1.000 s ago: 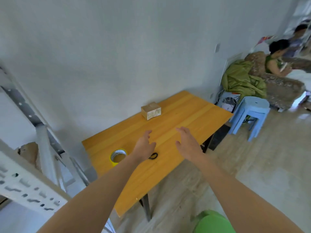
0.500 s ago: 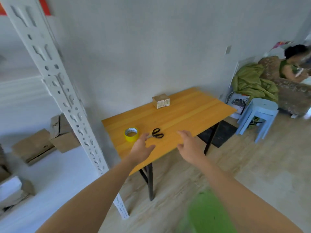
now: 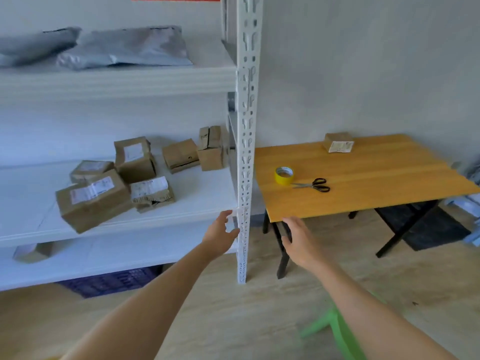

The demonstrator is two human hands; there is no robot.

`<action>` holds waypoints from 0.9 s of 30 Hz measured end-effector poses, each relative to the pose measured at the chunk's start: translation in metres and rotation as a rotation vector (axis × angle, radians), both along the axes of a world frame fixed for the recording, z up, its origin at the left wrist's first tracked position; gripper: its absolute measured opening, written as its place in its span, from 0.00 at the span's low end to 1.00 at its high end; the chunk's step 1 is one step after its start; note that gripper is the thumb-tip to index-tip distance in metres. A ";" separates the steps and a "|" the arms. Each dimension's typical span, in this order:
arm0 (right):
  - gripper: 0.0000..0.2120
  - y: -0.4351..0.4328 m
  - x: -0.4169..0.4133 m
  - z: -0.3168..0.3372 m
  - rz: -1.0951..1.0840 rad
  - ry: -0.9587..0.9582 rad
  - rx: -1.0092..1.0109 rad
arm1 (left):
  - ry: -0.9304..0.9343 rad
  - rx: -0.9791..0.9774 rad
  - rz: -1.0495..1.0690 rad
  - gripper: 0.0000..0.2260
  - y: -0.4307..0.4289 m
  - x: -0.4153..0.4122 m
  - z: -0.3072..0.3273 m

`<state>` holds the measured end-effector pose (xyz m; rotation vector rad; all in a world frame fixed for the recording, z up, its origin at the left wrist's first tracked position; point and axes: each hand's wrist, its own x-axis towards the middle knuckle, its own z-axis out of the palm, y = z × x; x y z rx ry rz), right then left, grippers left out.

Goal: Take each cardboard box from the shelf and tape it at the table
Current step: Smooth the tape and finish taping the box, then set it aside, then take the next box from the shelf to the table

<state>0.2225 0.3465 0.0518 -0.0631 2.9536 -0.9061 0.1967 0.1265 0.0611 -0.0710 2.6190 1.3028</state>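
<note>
Several brown cardboard boxes lie on the middle board of a white metal shelf (image 3: pixel 181 214), among them a large labelled one (image 3: pixel 93 200) at the front and a small torn one (image 3: pixel 152 193) beside it. One more box (image 3: pixel 337 142) sits at the back of the orange wooden table (image 3: pixel 376 183). A yellow tape roll (image 3: pixel 284 175) and black-handled scissors (image 3: pixel 313 185) lie near the table's left edge. My left hand (image 3: pixel 220 235) is held out, empty, in front of the shelf's front edge. My right hand (image 3: pixel 298 240) hovers empty below the table's near corner.
The shelf's white upright post (image 3: pixel 245 141) stands between shelf and table. Grey mailer bags (image 3: pixel 124 48) lie on the upper board. A small box (image 3: pixel 33 252) sits on the lower board, with a dark blue crate (image 3: pixel 111 280) below it. A green stool (image 3: pixel 335 331) stands at my feet.
My view has swung left from the table to the shelf. Both empty hands have moved off the tabletop and now hang in front of the shelf post and table corner.
</note>
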 end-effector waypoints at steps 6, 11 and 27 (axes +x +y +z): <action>0.24 -0.089 -0.008 -0.005 0.085 -0.011 0.005 | -0.022 0.011 0.123 0.25 -0.102 0.010 -0.010; 0.25 -0.164 -0.028 -0.010 0.083 -0.065 -0.022 | -0.059 0.046 0.180 0.25 -0.183 0.001 -0.020; 0.25 -0.289 -0.126 -0.026 0.130 -0.122 0.009 | -0.142 0.189 0.350 0.23 -0.309 -0.064 -0.053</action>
